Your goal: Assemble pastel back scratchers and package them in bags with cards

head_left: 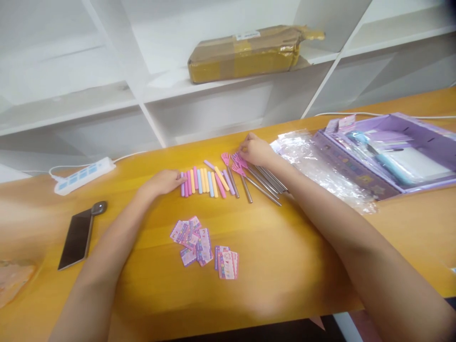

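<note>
Slim pastel sticks (203, 181) in purple, pink, yellow and blue lie side by side in a row. My left hand (166, 182) is at the row's left end, its fingers together on a purple stick (183, 186). To the right lie several back scratchers with metal rods (265, 178) and pink hand-shaped heads (239, 168). My right hand (255, 150) has its fingers curled over the pink heads, closed on a back scratcher; its fingertips are partly hidden. Nearer to me are a loose pile of small printed cards (194, 241) and a smaller stack of cards (227, 263).
Crumpled clear plastic bags (313, 164) lie beside a purple box (399, 185) holding packaged items. On the left are a power strip (84, 175), a tablet-like dark slab (76, 239) and a mouse (99, 207). A taped carton (245, 54) sits on the white shelf (160, 92).
</note>
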Motion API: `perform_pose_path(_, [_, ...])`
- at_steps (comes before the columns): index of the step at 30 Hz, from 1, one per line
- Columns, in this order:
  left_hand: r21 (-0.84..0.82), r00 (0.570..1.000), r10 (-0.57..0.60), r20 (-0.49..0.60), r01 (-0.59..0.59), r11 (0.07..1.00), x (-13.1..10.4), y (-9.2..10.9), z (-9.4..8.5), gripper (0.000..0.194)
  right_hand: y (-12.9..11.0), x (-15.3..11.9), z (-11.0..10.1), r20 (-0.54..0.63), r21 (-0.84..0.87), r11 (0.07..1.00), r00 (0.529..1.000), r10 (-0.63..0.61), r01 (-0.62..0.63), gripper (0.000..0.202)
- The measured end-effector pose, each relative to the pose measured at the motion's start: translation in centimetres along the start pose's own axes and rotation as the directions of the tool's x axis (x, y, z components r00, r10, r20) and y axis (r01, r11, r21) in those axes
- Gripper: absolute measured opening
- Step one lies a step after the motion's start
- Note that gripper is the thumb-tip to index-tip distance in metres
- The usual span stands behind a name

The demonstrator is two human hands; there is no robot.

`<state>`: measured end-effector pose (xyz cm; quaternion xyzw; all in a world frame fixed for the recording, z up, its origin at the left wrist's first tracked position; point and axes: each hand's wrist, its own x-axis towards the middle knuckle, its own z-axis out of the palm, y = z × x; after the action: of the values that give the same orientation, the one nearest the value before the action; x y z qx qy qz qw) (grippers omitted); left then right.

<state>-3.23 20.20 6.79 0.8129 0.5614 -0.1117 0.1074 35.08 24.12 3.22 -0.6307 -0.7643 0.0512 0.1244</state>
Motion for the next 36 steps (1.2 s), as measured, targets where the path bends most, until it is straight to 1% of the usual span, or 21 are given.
perform_pose_path(4, [0.012, 1.0, -0.007, -0.001, 0.007, 1.0, 0.3, -0.1, 0.3, 0.058, 0.8, 0.5, 0.0, 0.08, -0.002, 0.999, 0.996, -0.044, 0.044, 0.033])
perform_pose_path(6, [0.02, 1.0, -0.008, 0.0, 0.008, 1.0, 0.4, -0.1, 0.4, 0.059, 1.1, 0.6, 0.2, 0.099, -0.001, 0.999, 0.994, -0.053, 0.053, 0.035])
perform_pose_path(12, [0.037, 1.0, -0.014, -0.002, 0.014, 0.999, 0.4, -0.2, 0.4, 0.061, 1.6, 0.8, 0.2, 0.114, -0.001, 0.998, 0.992, -0.056, 0.057, 0.032])
perform_pose_path(17, [0.039, 1.0, -0.012, 0.001, 0.012, 0.999, 0.5, -0.3, 0.4, 0.062, 1.6, 0.6, -0.6, 0.105, 0.02, 0.996, 0.991, -0.087, 0.085, 0.027])
perform_pose_path(21, [0.027, 1.0, -0.011, 0.004, 0.01, 1.0, 0.7, -0.4, 0.5, 0.061, 1.7, 0.6, -1.7, 0.064, 0.041, 0.996, 0.995, -0.077, 0.074, 0.019])
perform_pose_path(24, [0.016, 1.0, -0.008, 0.003, 0.008, 1.0, 0.6, -0.4, 0.5, 0.06, 1.9, 0.6, -2.8, 0.039, 0.056, 0.997, 0.997, -0.061, 0.059, 0.019])
perform_pose_path(27, [0.012, 1.0, -0.006, 0.0, 0.006, 1.0, 0.4, -0.2, 0.4, 0.058, 2.2, 0.2, -4.2, 0.035, 0.079, 0.996, 0.998, -0.046, 0.043, 0.019])
perform_pose_path(30, [0.009, 1.0, -0.014, -0.001, 0.014, 1.0, 0.3, 0.0, 0.2, 0.062, 2.5, -0.4, -5.9, 0.005, 0.092, 0.995, 0.999, -0.036, 0.035, 0.018])
perform_pose_path(33, [0.004, 1.0, -0.031, -0.003, 0.031, 1.0, 0.1, 0.3, 0.1, 0.067, 2.7, -1.1, -7.7, -0.097, 0.123, 0.992, 0.995, -0.026, 0.038, 0.016])
perform_pose_path(36, [0.0, 0.999, -0.045, -0.003, 0.045, 0.999, 0.1, 0.4, 0.1, 0.065, 2.6, -1.7, -9.2, -0.238, 0.202, 0.977, 0.971, -0.022, 0.072, 0.008])
